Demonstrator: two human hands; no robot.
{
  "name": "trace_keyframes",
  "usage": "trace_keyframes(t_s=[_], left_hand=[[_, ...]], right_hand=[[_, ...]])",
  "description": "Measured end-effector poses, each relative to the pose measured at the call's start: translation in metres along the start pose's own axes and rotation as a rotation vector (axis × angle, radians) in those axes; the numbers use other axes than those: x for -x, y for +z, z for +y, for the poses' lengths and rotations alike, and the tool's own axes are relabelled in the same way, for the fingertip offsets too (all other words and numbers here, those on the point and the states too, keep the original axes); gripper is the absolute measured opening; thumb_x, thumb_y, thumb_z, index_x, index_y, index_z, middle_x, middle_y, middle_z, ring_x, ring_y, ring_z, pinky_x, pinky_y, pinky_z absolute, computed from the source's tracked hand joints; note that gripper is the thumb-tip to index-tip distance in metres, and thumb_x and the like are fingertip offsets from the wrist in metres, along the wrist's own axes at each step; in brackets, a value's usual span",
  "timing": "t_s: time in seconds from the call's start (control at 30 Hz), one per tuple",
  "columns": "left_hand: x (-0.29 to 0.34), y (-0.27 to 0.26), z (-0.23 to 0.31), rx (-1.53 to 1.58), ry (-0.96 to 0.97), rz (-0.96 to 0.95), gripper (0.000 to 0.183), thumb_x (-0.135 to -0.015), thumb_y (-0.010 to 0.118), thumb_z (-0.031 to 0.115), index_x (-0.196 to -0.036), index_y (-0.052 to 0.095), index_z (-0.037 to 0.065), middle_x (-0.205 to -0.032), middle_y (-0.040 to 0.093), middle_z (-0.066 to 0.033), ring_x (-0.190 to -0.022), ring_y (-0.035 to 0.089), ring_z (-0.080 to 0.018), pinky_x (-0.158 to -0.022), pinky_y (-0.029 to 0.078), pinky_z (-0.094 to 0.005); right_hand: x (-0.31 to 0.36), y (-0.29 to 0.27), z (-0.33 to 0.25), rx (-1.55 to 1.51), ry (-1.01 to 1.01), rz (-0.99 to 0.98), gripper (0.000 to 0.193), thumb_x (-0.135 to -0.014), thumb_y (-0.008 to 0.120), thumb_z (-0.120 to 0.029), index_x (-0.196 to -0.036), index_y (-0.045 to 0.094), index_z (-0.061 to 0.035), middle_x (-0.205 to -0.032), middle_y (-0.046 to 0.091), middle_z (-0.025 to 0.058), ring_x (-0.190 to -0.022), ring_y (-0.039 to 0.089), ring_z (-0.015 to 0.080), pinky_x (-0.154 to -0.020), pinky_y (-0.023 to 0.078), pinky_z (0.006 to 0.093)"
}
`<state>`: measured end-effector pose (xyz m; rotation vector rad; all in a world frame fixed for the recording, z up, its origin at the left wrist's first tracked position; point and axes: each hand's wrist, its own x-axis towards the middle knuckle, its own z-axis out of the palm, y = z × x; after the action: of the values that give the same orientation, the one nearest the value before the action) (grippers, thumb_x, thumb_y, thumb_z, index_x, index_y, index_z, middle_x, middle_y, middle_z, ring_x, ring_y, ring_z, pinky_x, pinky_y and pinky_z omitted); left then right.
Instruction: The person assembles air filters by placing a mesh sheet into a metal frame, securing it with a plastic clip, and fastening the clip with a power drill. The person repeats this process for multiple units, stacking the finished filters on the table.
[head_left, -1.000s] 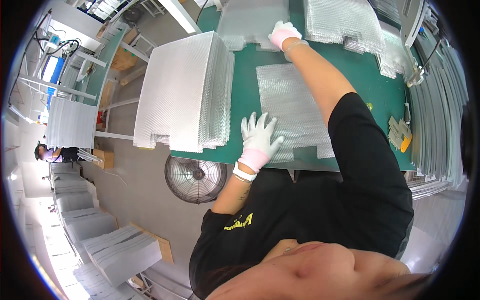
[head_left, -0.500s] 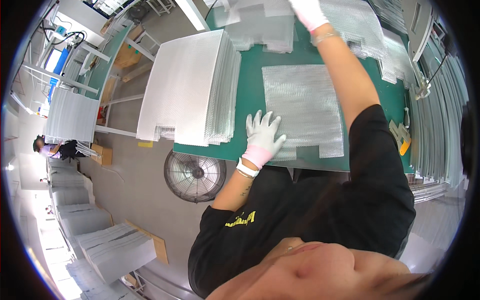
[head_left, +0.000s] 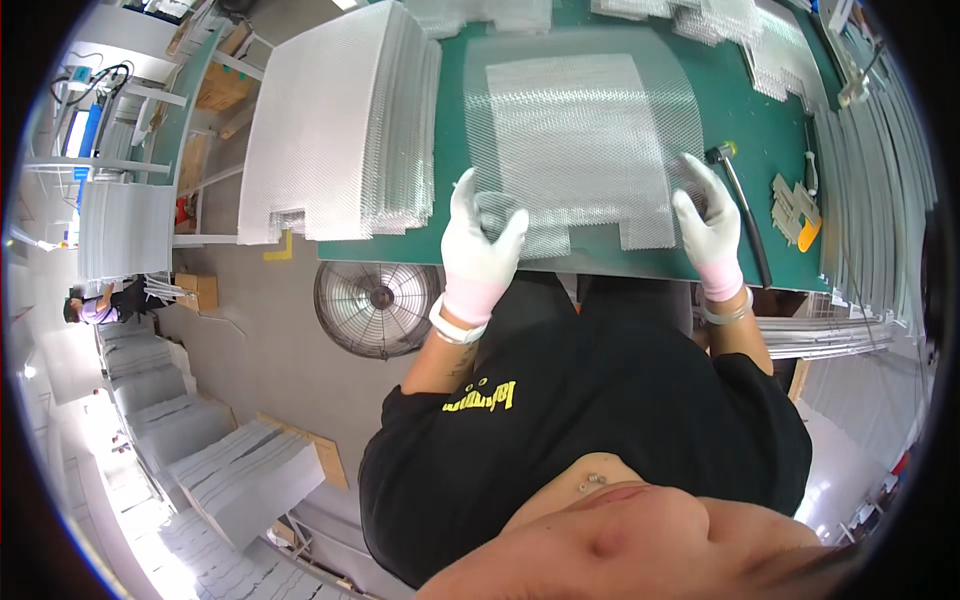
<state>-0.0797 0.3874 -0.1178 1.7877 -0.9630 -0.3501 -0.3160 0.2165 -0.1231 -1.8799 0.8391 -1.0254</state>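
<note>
Both my hands wear white gloves with pink cuffs. My left hand point(head_left: 482, 240) is at the near left corner of a large see-through metal mesh sheet point(head_left: 585, 45), thumb and fingers on either side of its edge. Opposite it, my right hand point(head_left: 712, 225) has curled fingers at the sheet's right edge. This sheet looks raised and slightly blurred. Through it shows a second mesh sheet point(head_left: 645, 235) with a notched near edge, lying on the green table point(head_left: 395, 252). How firmly my fingertips grip is hard to make out.
To the left stands a tall stack of mesh sheets point(head_left: 320, 120). Right of my right hand lie a black-handled hammer point(head_left: 752, 225), pale flat pieces with a yellow part point(head_left: 808, 235) and a screwdriver point(head_left: 811, 172). More mesh pieces point(head_left: 785, 55) lie far right. A floor fan point(head_left: 380, 300) stands below the table's edge.
My right hand has come back from the far sheets to the near right side. A second mesh sheet now hangs over the one on the table. My left hand has left that lower sheet.
</note>
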Motion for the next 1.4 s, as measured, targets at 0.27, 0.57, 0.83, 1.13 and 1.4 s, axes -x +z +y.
trace_keyframes(t_s=[0.27, 0.57, 0.83, 1.13, 1.4], left_hand=[[0.010, 0.029, -0.026, -0.325, -0.063, -0.103, 0.067, -0.082, 0.078, 0.022, -0.135, 0.047, -0.005, -0.125, 0.063, -0.0272, -0.110, 0.066, -0.0380, -0.091, 0.054, -0.0407], [-0.004, 0.036, -0.044, -0.483, 0.024, -0.103, 0.069, -0.085, 0.076, 0.025, -0.139, 0.046, -0.005, -0.129, 0.061, -0.0271, -0.118, 0.062, -0.0391, -0.097, 0.052, -0.0409], [-0.002, 0.037, -0.047, -0.517, -0.025, -0.139, 0.071, -0.086, 0.075, 0.027, -0.142, 0.045, -0.005, -0.135, 0.058, -0.0255, -0.122, 0.060, -0.0375, -0.100, 0.051, -0.0401], [-0.014, 0.032, -0.038, -0.702, -0.078, -0.139, 0.081, -0.078, 0.081, 0.033, -0.140, 0.045, -0.004, -0.128, 0.057, -0.0212, -0.111, 0.062, -0.0392, -0.091, 0.053, -0.0430], [-0.043, 0.020, -0.062, -0.799, 0.314, -0.397, 0.069, -0.080, 0.073, 0.038, -0.141, 0.056, 0.011, -0.149, 0.047, -0.0149, -0.143, 0.032, -0.0459, -0.120, 0.016, -0.0599]], right_hand=[[0.008, 0.006, 0.023, 0.375, 0.057, -0.069, 0.048, -0.088, 0.063, -0.010, -0.136, 0.058, -0.0048, -0.123, 0.066, 0.0194, -0.114, 0.063, 0.0348, -0.100, 0.049, 0.0376], [0.008, 0.018, 0.045, 0.562, 0.060, -0.137, 0.048, -0.089, 0.067, -0.018, -0.135, 0.056, -0.0080, -0.116, 0.063, 0.0161, -0.104, 0.064, 0.0346, -0.088, 0.054, 0.0402], [0.010, 0.019, 0.052, 0.666, 0.082, -0.199, 0.047, -0.091, 0.065, -0.020, -0.135, 0.055, -0.0081, -0.115, 0.060, 0.0150, -0.100, 0.064, 0.0339, -0.082, 0.055, 0.0409], [-0.013, 0.003, 0.025, 0.756, 0.185, -0.384, 0.043, -0.089, 0.066, -0.024, -0.129, 0.062, -0.0119, -0.109, 0.057, 0.0183, -0.097, 0.063, 0.0374, -0.083, 0.054, 0.0433], [-0.223, -0.131, 0.175, 0.900, 0.272, 0.257, 0.051, -0.095, 0.058, -0.044, -0.121, 0.066, -0.0005, -0.123, 0.066, 0.0243, -0.114, 0.064, 0.0396, -0.099, 0.050, 0.0433]])
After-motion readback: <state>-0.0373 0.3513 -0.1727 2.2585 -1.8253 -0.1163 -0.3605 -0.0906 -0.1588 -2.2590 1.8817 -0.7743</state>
